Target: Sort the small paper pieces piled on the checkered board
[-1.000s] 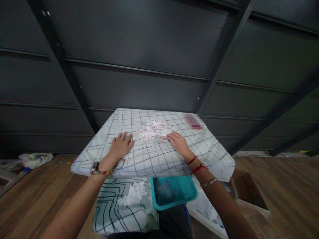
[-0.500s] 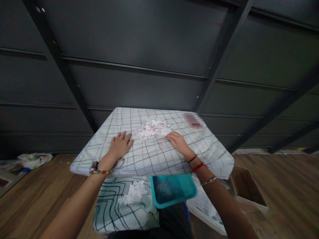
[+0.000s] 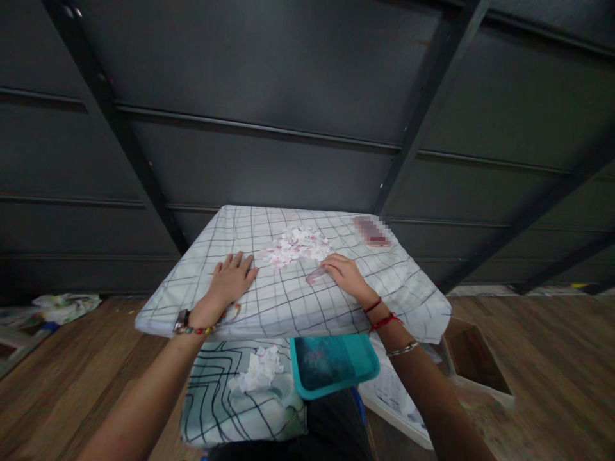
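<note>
My left hand [image 3: 229, 280] lies flat on the white checked cloth [image 3: 269, 304], fingers stretched out and holding nothing. To its right is a loose heap of small white paper-like pieces [image 3: 298, 244] with pinkish marks. Beside the heap's lower right edge, my right hand [image 3: 344, 274] has its fingers pinched together on a thin, see-through pinkish piece [image 3: 314, 275]. That piece is too small and blurred to name. Below the table edge, a second pile of white pieces [image 3: 262, 369] rests on a green and white patterned cloth [image 3: 211, 397].
A teal plastic tray [image 3: 372, 366] sits at my lap, below the table edge. A pixelated flat object [image 3: 372, 232] lies at the table's back right. Dark metal panels [image 3: 269, 166] rise behind. An open cardboard box [image 3: 475, 358] stands on the wooden floor at right.
The thin piece at my right fingertips shows darker and at a different angle. My right hand has shifted very slightly; my left hand stays put.
</note>
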Tool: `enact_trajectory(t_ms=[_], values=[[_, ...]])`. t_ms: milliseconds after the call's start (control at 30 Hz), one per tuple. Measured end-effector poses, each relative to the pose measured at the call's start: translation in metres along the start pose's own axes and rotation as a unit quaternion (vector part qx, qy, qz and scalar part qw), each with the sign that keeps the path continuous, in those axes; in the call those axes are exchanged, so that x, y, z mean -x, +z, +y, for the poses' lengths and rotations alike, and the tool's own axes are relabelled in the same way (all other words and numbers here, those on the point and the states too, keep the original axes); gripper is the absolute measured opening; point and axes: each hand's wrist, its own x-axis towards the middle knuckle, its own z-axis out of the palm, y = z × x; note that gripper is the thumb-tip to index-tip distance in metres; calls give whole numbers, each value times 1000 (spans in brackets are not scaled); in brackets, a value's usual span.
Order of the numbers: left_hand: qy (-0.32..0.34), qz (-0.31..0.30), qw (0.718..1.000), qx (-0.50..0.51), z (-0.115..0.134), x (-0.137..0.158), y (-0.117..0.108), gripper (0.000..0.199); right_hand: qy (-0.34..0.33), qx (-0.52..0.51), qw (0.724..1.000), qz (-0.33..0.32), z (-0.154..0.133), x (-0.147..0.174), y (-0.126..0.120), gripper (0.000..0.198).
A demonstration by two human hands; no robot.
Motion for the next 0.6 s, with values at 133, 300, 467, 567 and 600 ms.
enact_trajectory(t_ms=[133, 300, 467, 567, 600], values=[[-1, -5, 1000, 1, 0, 0, 0, 58, 30, 8, 999, 40, 0, 3, -4, 25], [0, 4, 1000, 9, 1, 2, -2, 58, 57, 56, 995, 61, 3, 5, -6, 25], [-4, 3, 1000, 12, 3, 3, -4, 57, 62, 81, 994, 27, -9, 10, -5, 23], [2, 9, 1000, 12, 2, 3, -3, 58, 49, 81, 995, 14, -23, 13, -3, 23], [3, 11, 1000, 13, 2, 3, -3, 58, 44, 82, 996, 11, -28, 13, -3, 23]])
